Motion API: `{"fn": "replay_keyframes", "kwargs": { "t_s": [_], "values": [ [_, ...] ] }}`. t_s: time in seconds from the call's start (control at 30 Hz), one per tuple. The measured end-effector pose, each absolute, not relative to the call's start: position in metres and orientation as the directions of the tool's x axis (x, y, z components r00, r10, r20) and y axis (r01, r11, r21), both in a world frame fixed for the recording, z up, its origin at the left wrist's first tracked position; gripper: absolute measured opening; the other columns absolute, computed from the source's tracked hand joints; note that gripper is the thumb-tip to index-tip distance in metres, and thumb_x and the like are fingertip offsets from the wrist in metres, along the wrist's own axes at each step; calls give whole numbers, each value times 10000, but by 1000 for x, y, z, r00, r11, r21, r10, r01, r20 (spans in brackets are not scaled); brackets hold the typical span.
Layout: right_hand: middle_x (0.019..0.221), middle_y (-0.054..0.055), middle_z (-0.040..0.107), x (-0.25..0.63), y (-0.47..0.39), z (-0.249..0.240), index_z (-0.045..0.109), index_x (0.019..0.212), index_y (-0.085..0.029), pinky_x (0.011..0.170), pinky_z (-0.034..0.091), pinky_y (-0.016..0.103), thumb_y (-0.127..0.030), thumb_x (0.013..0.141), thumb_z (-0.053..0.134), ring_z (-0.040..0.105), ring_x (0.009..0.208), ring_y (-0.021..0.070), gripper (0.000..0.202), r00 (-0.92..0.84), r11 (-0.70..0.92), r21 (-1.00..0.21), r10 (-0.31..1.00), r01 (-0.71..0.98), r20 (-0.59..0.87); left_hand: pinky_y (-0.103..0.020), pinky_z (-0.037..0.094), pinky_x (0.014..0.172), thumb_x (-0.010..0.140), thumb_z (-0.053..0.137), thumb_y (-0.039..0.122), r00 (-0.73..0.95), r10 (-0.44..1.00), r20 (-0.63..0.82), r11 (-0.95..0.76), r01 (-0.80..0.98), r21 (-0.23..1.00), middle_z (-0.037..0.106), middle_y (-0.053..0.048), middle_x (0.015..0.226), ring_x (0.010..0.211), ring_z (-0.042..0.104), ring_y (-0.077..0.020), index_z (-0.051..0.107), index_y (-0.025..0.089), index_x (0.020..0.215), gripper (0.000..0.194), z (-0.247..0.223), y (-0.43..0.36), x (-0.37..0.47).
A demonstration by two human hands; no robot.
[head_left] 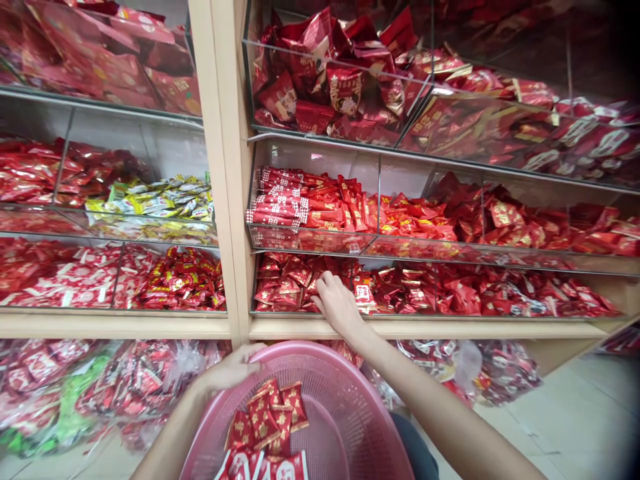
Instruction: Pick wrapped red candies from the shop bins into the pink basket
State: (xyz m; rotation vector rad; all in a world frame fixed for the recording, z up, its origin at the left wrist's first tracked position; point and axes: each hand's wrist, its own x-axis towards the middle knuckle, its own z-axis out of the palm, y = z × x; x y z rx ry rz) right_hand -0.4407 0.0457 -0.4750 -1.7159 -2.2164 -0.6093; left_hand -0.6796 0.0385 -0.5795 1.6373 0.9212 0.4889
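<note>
A pink plastic basket (350,393) with mesh walls sits low in front of me. My left hand (233,368) grips its upper left rim, fingers over the edge. Inside lie several red packets with gold print (263,417) and, nearer me, red-and-white packets (283,467). My right hand (337,305) reaches over the basket to the bottom shelf bin, its fingers curled together against small red wrapped candies (290,280). Whatever sits between those fingertips is hidden. Just right of that hand is a red packet with a white label (364,293).
Clear-fronted shelf bins of red packets rise ahead, including large red bags (345,90) on top. A wooden upright (225,167) divides the shelves; yellow packets (165,197) lie left of it. Stuffed plastic bags (145,380) stand below the wooden ledge (425,329).
</note>
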Motion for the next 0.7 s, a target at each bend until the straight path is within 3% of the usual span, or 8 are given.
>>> {"fn": "replay_keyframes", "kwargs": {
  "t_s": [0.13,0.23,0.3,0.4,0.47,0.53,0.63,0.7],
  "values": [
    [990,88,546,-438,49,-482,533,890,-181,624,434,270,-167,884,424,501,875,205,111,-298,210,234,837,949,459,-291,419,843,705,578,264,622,769,-145,-54,289,956,675,-39,962,958,571,-236,625,134,997,323,-576,38,-678],
    [1004,84,555,-430,48,-484,532,902,-184,632,426,264,-164,901,386,512,864,193,147,-307,244,188,796,951,522,-296,416,854,695,572,252,622,769,-145,-52,287,956,676,-41,969,963,574,-239,622,126,1000,333,-573,36,-676],
    [1001,80,559,-425,48,-483,528,894,-185,646,425,260,-171,906,373,521,851,180,157,-269,290,63,754,955,599,-298,418,859,694,568,244,620,769,-152,-37,281,959,674,-44,986,977,574,-243,614,125,1016,346,-572,36,-676],
    [944,62,560,-419,47,-478,521,804,-185,658,441,256,-213,890,412,533,791,153,141,-95,411,-288,697,865,710,-298,426,855,693,570,241,621,766,-168,-8,270,963,669,-47,1009,986,576,-243,604,127,1036,363,-575,36,-676],
    [881,39,555,-419,45,-475,506,737,-182,652,469,261,-267,849,489,537,733,134,141,88,484,-582,715,653,693,-295,427,855,691,572,240,619,768,-164,-12,270,963,670,-44,1009,986,575,-241,607,131,1033,361,-576,37,-677],
    [793,2,538,-422,42,-475,494,706,-179,634,504,272,-327,782,581,528,674,114,188,234,478,-821,799,314,554,-293,423,862,690,570,240,615,774,-153,-33,280,959,672,-36,1003,987,572,-236,613,139,1027,354,-577,37,-677],
    [682,-49,490,-429,32,-476,503,700,-174,629,539,280,-372,674,688,492,621,83,272,266,349,-928,914,-129,307,-291,418,865,693,556,229,612,777,-151,-52,300,952,672,-34,997,979,573,-231,616,141,1026,350,-576,37,-677],
    [659,-62,481,-433,25,-478,519,695,-170,648,547,277,-366,626,732,476,613,70,298,240,289,-922,944,-257,228,-290,418,857,696,548,220,611,776,-156,-55,311,949,671,-40,991,968,576,-229,616,130,1021,344,-573,36,-677]
  ]
}}
